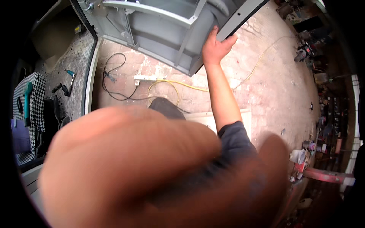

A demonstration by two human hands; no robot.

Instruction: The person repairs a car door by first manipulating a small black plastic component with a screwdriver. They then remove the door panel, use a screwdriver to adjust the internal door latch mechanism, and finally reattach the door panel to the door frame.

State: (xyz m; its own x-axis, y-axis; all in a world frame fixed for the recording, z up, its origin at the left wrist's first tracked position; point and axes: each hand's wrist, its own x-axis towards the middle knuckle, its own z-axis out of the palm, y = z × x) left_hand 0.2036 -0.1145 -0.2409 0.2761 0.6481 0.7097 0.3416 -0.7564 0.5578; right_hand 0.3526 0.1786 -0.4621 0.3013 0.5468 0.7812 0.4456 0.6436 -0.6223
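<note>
My right hand [216, 49] reaches forward at the end of a bare forearm with a dark sleeve. It grips the edge of a grey vehicle door [163, 45], its thumb on the inner face and the fingers curling over the far side. The door stands ajar with its bare inner metal and frame members showing. Very close to the camera, a large smear of skin, seemingly my raised left hand [114, 159], fills the lower left and middle. Its fingers are blurred by motion, and it hides much of my body.
Left is the vehicle's interior floor [74, 87] with a teal-handled tool [71, 73] and houndstooth cloth [37, 95]. Under the door, a black cable [103, 81], yellow cable [186, 84] and white power strip [146, 78] lie on brick floor. Cluttered shelving [329, 121] and a red bar [327, 175] stand right.
</note>
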